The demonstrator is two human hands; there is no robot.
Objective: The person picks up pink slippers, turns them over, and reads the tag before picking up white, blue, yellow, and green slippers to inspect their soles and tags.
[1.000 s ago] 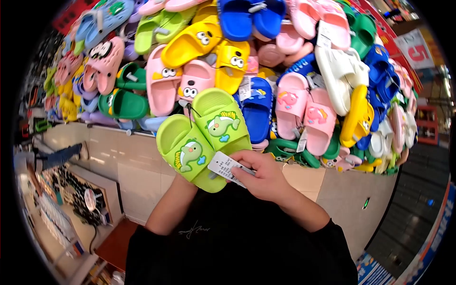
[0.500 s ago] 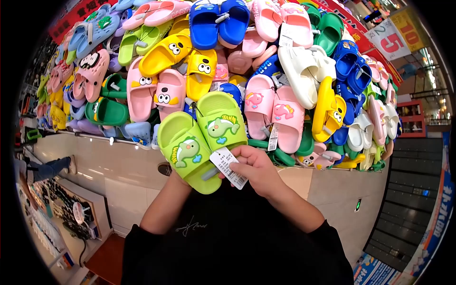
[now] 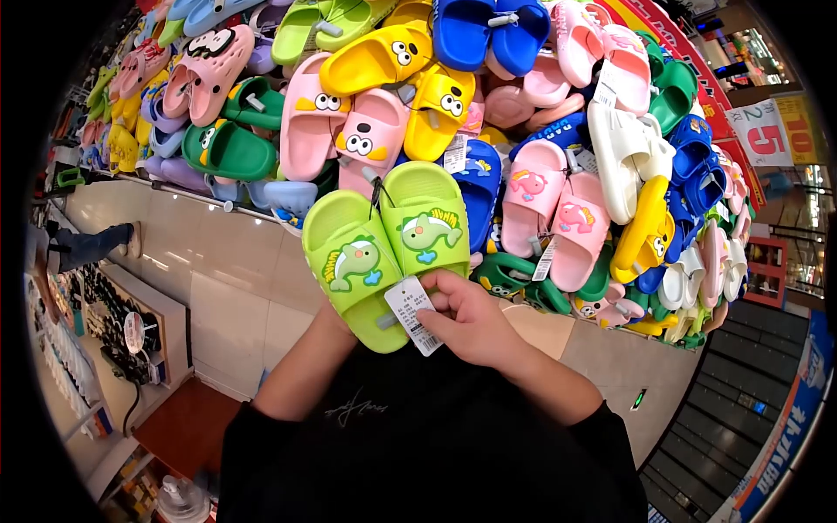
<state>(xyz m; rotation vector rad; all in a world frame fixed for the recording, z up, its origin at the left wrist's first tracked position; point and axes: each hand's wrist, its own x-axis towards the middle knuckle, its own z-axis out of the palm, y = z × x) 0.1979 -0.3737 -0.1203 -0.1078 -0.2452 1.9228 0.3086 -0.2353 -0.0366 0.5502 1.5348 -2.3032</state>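
A pair of lime-green slippers with whale pictures is held up in front of my chest, toes towards me. My left hand supports the pair from behind and below; most of its fingers are hidden by the soles. Between the thumb and bent fingers of my right hand is a white label tag with small print and a barcode. It lies over the toe end of the right slipper. A grey clip sits at the toes, and a dark tie joins the two straps.
Beyond my hands rises a display heaped with slippers in several colours, including a pink pair, a white pair and a yellow one. A price sign hangs at right. At far left a person's leg shows near shelving.
The display has shifted right and slightly down in view as my head turned left. Both hands keep the same hold; the green slippers and tag appear slightly more upright.
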